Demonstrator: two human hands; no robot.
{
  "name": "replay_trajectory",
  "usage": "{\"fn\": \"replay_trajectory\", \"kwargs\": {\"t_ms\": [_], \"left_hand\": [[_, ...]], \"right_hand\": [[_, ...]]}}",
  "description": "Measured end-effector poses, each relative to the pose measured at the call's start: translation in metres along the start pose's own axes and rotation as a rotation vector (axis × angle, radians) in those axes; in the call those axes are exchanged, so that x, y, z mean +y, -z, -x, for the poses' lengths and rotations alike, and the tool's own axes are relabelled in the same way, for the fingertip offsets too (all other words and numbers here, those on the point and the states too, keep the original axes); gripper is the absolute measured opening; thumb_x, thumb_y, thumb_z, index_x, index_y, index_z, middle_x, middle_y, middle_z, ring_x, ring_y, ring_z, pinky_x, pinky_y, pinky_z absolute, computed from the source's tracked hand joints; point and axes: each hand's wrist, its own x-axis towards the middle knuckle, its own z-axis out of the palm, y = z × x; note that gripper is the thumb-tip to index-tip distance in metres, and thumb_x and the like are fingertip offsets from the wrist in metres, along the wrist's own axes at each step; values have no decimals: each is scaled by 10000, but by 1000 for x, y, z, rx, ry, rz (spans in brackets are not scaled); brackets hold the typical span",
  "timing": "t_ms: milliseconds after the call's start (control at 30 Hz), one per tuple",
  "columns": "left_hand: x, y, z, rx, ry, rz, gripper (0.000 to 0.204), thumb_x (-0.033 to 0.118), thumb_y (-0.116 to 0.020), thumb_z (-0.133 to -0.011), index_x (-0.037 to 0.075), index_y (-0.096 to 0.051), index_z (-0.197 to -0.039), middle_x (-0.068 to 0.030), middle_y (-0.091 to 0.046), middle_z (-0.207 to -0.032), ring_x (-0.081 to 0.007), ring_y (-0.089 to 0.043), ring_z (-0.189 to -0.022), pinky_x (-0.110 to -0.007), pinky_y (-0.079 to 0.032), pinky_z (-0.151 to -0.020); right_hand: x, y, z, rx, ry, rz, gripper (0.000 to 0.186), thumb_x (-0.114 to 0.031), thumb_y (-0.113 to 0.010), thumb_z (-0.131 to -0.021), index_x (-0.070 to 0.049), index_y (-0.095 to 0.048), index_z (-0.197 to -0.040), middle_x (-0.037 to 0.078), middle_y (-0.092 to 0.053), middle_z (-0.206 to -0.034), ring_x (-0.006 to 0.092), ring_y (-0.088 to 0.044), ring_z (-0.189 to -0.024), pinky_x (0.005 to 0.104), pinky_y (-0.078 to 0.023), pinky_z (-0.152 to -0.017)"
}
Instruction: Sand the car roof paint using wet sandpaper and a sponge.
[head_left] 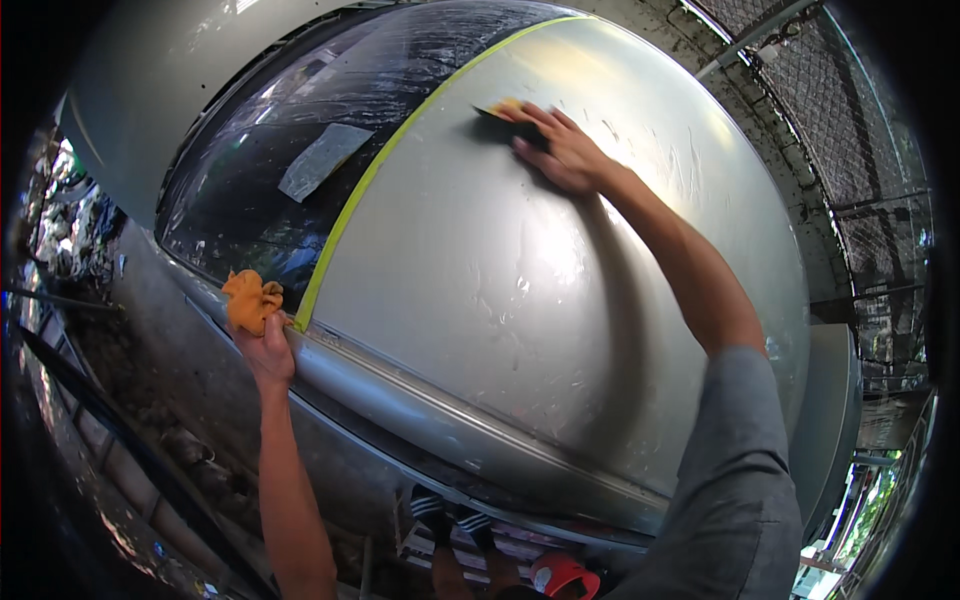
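Note:
Over the silver car roof, my right hand presses a thin black and yellow pad near the far left part of the panel. The fingers lie over the pad, and its exact kind is partly hidden. At the roof's near left corner, my left hand grips a crumpled orange cloth. A yellow-green masking tape strip runs along the roof's edge beside the wet, dark windshield. Whitish wet streaks mark the roof around my right hand and in its middle.
A grey rectangular sheet lies on the windshield. Beneath me, my feet in striped footwear stand on a slatted platform beside a red bucket. A wire mesh fence rises beyond the car at right. A dark bar slants across the lower left.

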Motion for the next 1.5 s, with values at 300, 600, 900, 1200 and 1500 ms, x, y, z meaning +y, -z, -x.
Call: {"fn": "replay_trajectory", "kwargs": {"t_ms": [300, 600, 900, 1200, 1500], "left_hand": [[27, -27, 3, 7, -76, -35, 436, 150, -579, -778, 3, -528, -1185, -183, -483, -1170, -342, -457, -1107, -455, -326, -1020], [25, -7, -3, 64, -286, -346, 527, 181, -582, -778, 2, -486, -1264, -207, -480, -1318, -365, -405, -1254, -486, -258, -1084], [38, -9, 1, 99, -200, -332, 651, 257, -589, -750, 25, -425, -1336, -190, -425, -1387, -344, -350, -1336, -524, -150, -1148], [45, -16, 4, 57, -92, -339, 632, 328, -600, -761, 58, -453, -1314, -189, -413, -1403, -336, -285, -1402, -639, -86, -1140], [55, -24, 5, 139, -131, -337, 510, 376, -616, -751, 89, -540, -1165, -113, -514, -1257, -325, -318, -1380, -667, -99, -1116]], "right_hand": [[1, 15, -47, -22, -141, 164, 554, -442, -271, -1015, -155, -319, -1487, 65, -303, -1553, 288, -236, -1440, 482, -133, -1185], [-103, -6, -33, -87, -112, 98, 579, -414, -318, -988, -164, -273, -1508, 37, -230, -1591, 287, -188, -1469, 534, -86, -1183], [-193, -52, -19, 26, -195, 38, 681, -431, -396, -946, -115, -225, -1524, 84, -243, -1580, 321, -145, -1474, 554, -63, -1175], [-212, -48, -35, -15, -183, 69, 608, -370, -370, -980, -140, -231, -1525, 90, -237, -1585, 294, -163, -1475, 523, -60, -1189], [-245, -33, 13, -220, 321, 28, 591, -335, -442, -968, -198, -279, -1520, 39, -245, -1587, 304, -161, -1474, 517, -54, -1199]]}}
